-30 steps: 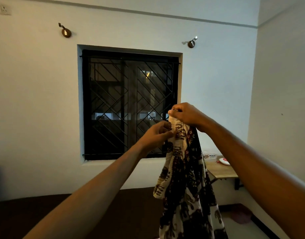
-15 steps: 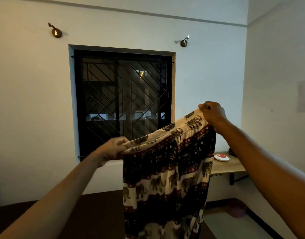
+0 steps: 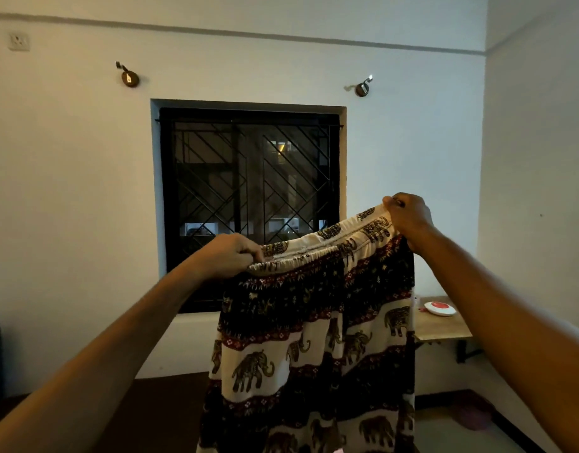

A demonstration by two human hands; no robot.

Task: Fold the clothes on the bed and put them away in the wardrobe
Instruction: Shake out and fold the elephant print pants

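Both hands grip the waistband of the elephant-print trousers point(image 3: 314, 341): left hand point(image 3: 229, 253) low, right hand point(image 3: 409, 217) higher. Since a moment ago they have drawn slightly wider apart, and the garment hangs spread before the barred window point(image 3: 248, 178).

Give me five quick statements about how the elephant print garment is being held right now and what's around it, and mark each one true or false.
1. Both hands grip the waistband of the elephant print garment. True: left hand, right hand.
2. The garment lies flat on a bed. False: it hangs in the air in front of the window.
3. The right hand is higher than the left. True.
4. A white and red round object sits on the wooden shelf to the right. True.
5. The window has curtains drawn across it. False: only a dark metal grille shows.
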